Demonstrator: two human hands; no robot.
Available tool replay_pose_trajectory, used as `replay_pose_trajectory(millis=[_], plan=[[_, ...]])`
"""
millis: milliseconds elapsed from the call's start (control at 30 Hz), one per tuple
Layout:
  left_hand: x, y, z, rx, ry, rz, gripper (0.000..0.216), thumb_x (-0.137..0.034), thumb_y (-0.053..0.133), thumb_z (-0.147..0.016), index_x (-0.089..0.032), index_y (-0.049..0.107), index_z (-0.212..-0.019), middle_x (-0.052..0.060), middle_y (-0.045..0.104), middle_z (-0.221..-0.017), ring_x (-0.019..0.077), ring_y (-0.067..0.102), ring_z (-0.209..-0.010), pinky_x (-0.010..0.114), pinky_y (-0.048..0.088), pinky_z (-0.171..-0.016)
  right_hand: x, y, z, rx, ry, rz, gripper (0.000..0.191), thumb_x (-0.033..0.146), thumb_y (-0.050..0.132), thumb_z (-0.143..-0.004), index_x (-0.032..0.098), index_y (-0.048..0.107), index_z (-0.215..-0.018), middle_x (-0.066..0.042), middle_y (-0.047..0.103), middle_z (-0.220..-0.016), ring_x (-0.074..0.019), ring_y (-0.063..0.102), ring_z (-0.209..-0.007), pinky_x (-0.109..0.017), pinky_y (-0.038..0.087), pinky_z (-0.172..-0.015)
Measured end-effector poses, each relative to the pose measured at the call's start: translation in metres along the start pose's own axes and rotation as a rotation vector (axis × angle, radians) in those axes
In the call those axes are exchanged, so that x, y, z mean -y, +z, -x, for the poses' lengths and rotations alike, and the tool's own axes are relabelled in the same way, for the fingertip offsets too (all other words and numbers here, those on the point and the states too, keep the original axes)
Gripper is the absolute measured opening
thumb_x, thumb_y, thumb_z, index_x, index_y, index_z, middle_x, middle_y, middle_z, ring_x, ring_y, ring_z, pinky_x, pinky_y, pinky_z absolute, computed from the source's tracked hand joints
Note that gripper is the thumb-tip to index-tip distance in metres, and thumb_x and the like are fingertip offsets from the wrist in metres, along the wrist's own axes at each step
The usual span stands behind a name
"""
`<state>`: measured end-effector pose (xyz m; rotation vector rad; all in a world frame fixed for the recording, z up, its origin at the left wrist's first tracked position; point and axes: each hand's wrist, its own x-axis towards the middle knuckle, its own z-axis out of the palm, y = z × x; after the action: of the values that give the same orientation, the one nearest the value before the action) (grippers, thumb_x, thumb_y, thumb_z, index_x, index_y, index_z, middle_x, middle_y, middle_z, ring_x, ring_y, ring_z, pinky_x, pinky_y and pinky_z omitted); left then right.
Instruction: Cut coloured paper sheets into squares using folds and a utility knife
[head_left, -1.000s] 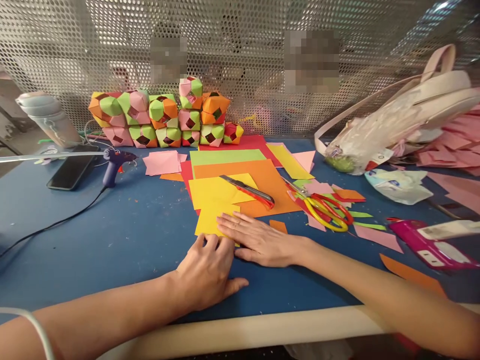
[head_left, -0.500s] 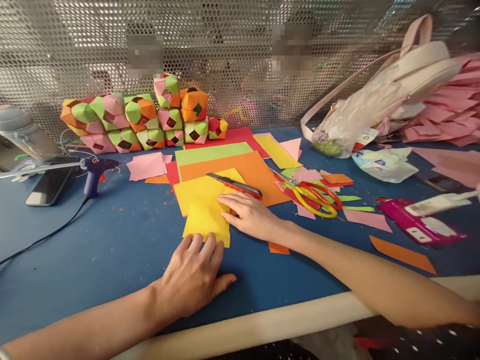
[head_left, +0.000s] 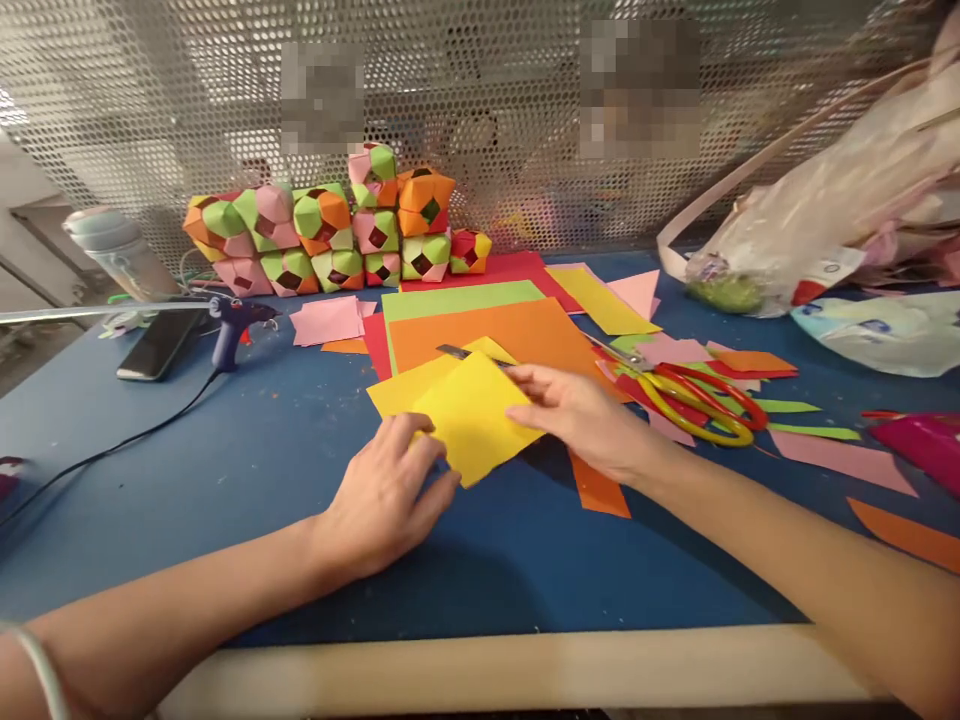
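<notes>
A yellow paper square [head_left: 480, 415] is raised off the table and tilted, one corner towards me. My right hand [head_left: 577, 415] pinches its right corner, thumb on top and fingers beneath. At the paper's left edge is my left hand [head_left: 390, 490], its fingers bent and its thumb apart from them; whether the fingertips touch the paper is hard to tell. Under the square lie a larger yellow sheet [head_left: 397, 392] and an orange sheet [head_left: 480, 325]. A utility knife [head_left: 451, 351] is mostly hidden behind the square and my right hand.
Scissors [head_left: 697, 400] lie on paper scraps at right, near an orange strip [head_left: 600, 485]. Folded paper balls [head_left: 322, 225] are stacked along the perforated screen [head_left: 510, 140]. A glue gun [head_left: 232, 330], phone [head_left: 161, 340] and bottle [head_left: 120, 250] are at left, a plastic bag [head_left: 787, 210] at right.
The yellow square has been lifted and turned corner-on, now in my right hand. My left hand has come off its near edge to its left side. The view has shifted.
</notes>
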<state>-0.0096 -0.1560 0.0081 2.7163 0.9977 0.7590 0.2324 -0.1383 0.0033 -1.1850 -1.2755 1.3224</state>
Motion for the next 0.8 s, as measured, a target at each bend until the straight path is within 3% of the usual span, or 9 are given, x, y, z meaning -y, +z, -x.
replay_pose_trajectory(millis=[133, 233, 333, 467, 600, 700, 800], plan=[[0.005, 0.002, -0.007, -0.201, -0.304, 0.477, 0.036, -0.029, 0.055, -0.090, -0.022, 0.042, -0.123, 0.014, 0.044, -0.138, 0.0250, 0.043, -0.131, 0.045, 0.046, -0.103, 0.012, 0.003, 0.006, -0.085, -0.051, -0.310, 0.044, 0.023, 0.072, -0.075, 0.025, 0.061, -0.118, -0.004, 0.063, -0.128, -0.0225, 0.060, -0.116, -0.033, 0.056, -0.091], [0.004, 0.003, -0.014, -0.195, -0.568, 0.928, 0.053, -0.036, 0.059, -0.088, -0.023, 0.034, -0.133, 0.015, 0.041, -0.143, 0.0241, 0.053, -0.124, 0.043, 0.049, -0.100, 0.013, 0.015, 0.011, -0.092, 0.006, -0.361, 0.047, 0.021, 0.069, -0.076, 0.026, 0.058, -0.122, -0.005, 0.063, -0.129, -0.0243, 0.061, -0.116, -0.033, 0.059, -0.086], [-0.003, 0.003, -0.020, -0.125, -0.663, 1.205, 0.060, -0.034, 0.060, -0.087, -0.020, 0.030, -0.137, 0.015, 0.051, -0.135, 0.0213, 0.063, -0.108, 0.040, 0.053, -0.094, 0.006, 0.030, 0.016, -0.016, 0.074, -0.312, 0.048, 0.023, 0.068, -0.076, 0.023, 0.056, -0.123, -0.010, 0.063, -0.128, -0.0282, 0.063, -0.112, -0.039, 0.062, -0.082], [-0.008, 0.004, -0.024, -0.175, -0.717, 1.247, 0.059, -0.023, 0.059, -0.082, -0.019, 0.034, -0.135, 0.010, 0.063, -0.116, 0.0184, 0.067, -0.095, 0.034, 0.056, -0.082, -0.004, 0.044, 0.021, 0.144, 0.121, -0.234, 0.045, 0.027, 0.069, -0.077, 0.021, 0.055, -0.119, -0.012, 0.066, -0.121, -0.0273, 0.066, -0.104, -0.039, 0.063, -0.078], [0.006, 0.001, -0.028, -0.270, -0.742, 1.122, 0.063, -0.017, 0.060, -0.075, -0.019, 0.037, -0.133, 0.007, 0.064, -0.106, 0.0155, 0.066, -0.080, 0.026, 0.054, -0.065, -0.001, 0.036, 0.020, 0.253, 0.132, -0.144, 0.034, 0.033, 0.067, -0.081, 0.017, 0.057, -0.109, -0.012, 0.068, -0.104, -0.0214, 0.070, -0.084, -0.037, 0.062, -0.075], [0.023, -0.002, -0.029, -0.293, -0.744, 1.053, 0.064, -0.018, 0.062, -0.072, -0.019, 0.039, -0.132, 0.004, 0.064, -0.096, 0.0152, 0.064, -0.075, 0.026, 0.052, -0.061, 0.006, 0.011, 0.011, 0.108, -0.038, 0.137, 0.029, 0.040, 0.062, -0.086, 0.017, 0.057, -0.101, -0.010, 0.068, -0.091, -0.0217, 0.070, -0.075, -0.039, 0.061, -0.068], [0.038, -0.004, -0.030, -0.264, -0.707, 0.959, 0.055, -0.020, 0.060, -0.072, -0.017, 0.045, -0.125, 0.005, 0.065, -0.098, 0.0166, 0.065, -0.080, 0.027, 0.053, -0.067, 0.003, -0.020, -0.002, -0.216, -0.423, 0.648, 0.021, 0.037, 0.055, -0.088, 0.019, 0.060, -0.099, -0.012, 0.068, -0.099, -0.0269, 0.067, -0.092, -0.045, 0.058, -0.081]])
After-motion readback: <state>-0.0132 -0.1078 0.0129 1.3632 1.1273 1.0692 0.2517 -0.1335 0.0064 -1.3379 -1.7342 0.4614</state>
